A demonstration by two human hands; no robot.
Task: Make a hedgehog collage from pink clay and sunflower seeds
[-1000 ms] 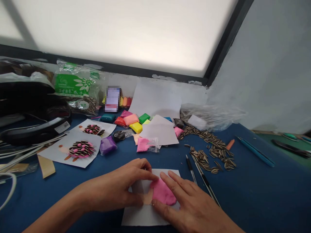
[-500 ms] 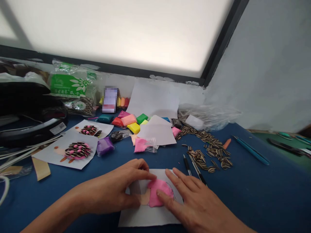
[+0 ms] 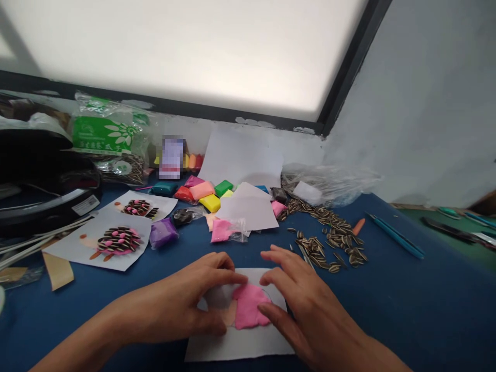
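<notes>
A flattened piece of pink clay (image 3: pixel 250 309) lies on a sheet of white paper (image 3: pixel 240 347), joined on its left to a peach-coloured clay piece (image 3: pixel 229 313). My left hand (image 3: pixel 182 299) rests over the paper's left side, thumb and fingers apart; its index fingertip is at the top edge of the pink clay and its thumb is beside the peach piece. My right hand (image 3: pixel 306 305) is on the other side, fingers spread and curved, its thumb tip at the clay's right edge. Part of a drawn outline shows near the clay's upper right.
Sunflower seeds (image 3: pixel 333 227) lie in loose piles, with blue tweezers (image 3: pixel 395 236) farther right. Wrapped clay packets (image 3: pixel 201 190) sit behind the paper. To the left are finished hedgehog pictures (image 3: pixel 83 253), a purple packet (image 3: pixel 164 233) and a seed bag (image 3: pixel 112 139).
My right hand's fingers have lifted and curled, uncovering more of the pink clay; its thumb has moved toward the clay's edge. My left hand has stayed almost still. The view has shifted slightly.
</notes>
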